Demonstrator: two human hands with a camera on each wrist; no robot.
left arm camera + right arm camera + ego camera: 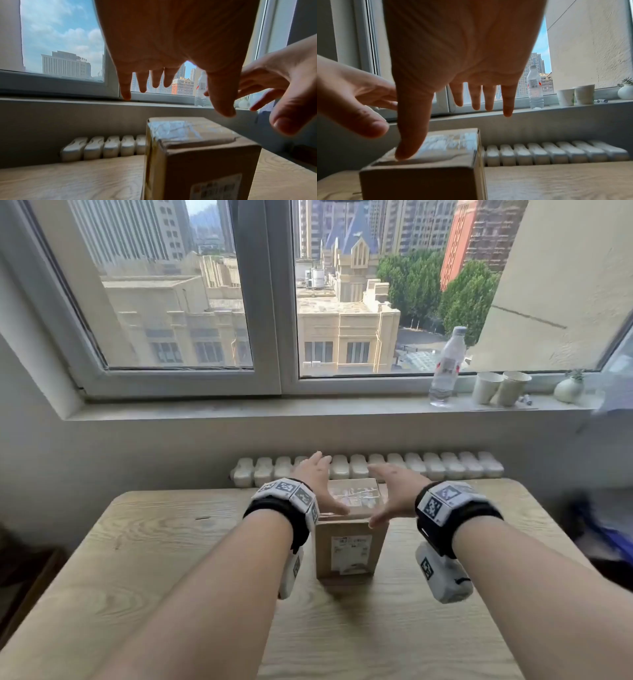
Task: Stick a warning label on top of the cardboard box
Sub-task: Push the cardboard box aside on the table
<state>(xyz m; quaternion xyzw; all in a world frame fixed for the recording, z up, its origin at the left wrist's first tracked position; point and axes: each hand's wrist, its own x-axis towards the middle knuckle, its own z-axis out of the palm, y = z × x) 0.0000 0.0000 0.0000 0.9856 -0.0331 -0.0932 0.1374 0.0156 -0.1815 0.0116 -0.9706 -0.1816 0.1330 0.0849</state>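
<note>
Above cardboard box (349, 537) on counter (171, 559): left hand (317, 481) and right hand (394, 494) spread flat, fingers straight, holding nothing.

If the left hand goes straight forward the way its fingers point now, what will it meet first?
Probably the wall under the windowsill. The left hand points above the cardboard box and over the radiator, though depth is unclear.

From head height we look down past both hands toward the window (267, 302). Each wrist camera sits close behind its palm, facing windowward; both share the cardboard box (197, 155).
</note>
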